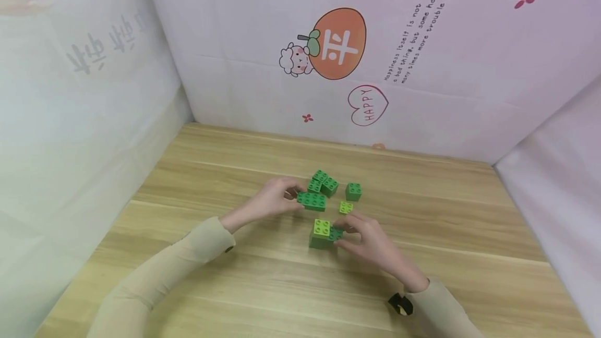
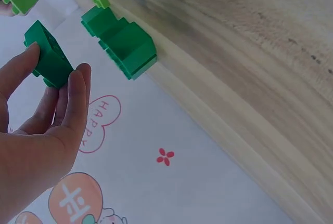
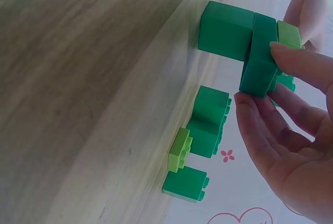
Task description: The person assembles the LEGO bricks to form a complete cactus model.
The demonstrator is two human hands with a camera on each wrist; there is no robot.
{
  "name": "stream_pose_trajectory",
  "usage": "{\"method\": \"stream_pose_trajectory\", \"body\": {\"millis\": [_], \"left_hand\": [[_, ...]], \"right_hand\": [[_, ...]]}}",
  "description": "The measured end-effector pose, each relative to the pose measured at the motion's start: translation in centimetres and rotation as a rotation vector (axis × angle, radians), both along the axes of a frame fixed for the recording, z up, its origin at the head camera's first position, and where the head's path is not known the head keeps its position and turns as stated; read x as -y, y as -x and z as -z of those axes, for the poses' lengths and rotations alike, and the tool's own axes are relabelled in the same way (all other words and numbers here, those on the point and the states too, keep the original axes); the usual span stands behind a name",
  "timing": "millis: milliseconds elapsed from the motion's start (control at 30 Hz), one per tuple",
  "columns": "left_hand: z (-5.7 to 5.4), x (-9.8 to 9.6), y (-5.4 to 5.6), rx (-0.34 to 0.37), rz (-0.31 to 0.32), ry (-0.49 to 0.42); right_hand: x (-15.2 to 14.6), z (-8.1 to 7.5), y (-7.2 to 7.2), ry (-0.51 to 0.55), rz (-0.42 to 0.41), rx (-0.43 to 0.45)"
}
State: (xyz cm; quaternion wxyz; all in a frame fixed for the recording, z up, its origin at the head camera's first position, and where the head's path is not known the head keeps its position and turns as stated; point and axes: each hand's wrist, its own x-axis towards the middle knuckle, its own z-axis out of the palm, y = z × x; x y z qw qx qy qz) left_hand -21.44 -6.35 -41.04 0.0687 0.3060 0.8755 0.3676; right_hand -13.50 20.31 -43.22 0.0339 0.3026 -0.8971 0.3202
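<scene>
My left hand (image 1: 272, 198) pinches a long green toy brick (image 1: 311, 201) between thumb and fingertips; in the left wrist view this brick (image 2: 52, 55) is tilted, its underside partly showing. To the right and nearer, my right hand (image 1: 368, 239) grips the overhanging end of a dark green brick (image 1: 335, 233) in a small stack. That stack has a green block (image 3: 226, 30) at the bottom, the dark green brick (image 3: 261, 55) across it, and a lime green brick (image 1: 321, 227) with several studs on top. The two hands' bricks are apart.
Beyond the hands, several green bricks (image 1: 329, 186) lie grouped on the wooden table (image 1: 263, 286). Right of them are a thin lime brick (image 1: 346, 207) and a single green brick (image 1: 353, 192). Printed white cloth (image 1: 244, 82) rises behind the table and at both sides.
</scene>
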Motion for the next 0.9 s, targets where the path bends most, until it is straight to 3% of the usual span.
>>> {"method": "stream_pose_trajectory", "body": {"millis": [400,900], "left_hand": [[-1.4,-0.1,-1.0,-0.048,0.051,-0.043],[-1.6,-0.1,-2.1,-0.06,0.07,-0.061]], "right_hand": [[0.0,-0.2,0.1,-0.007,0.013,-0.01],[-0.1,0.0,0.4,-0.025,0.04,-0.028]]}}
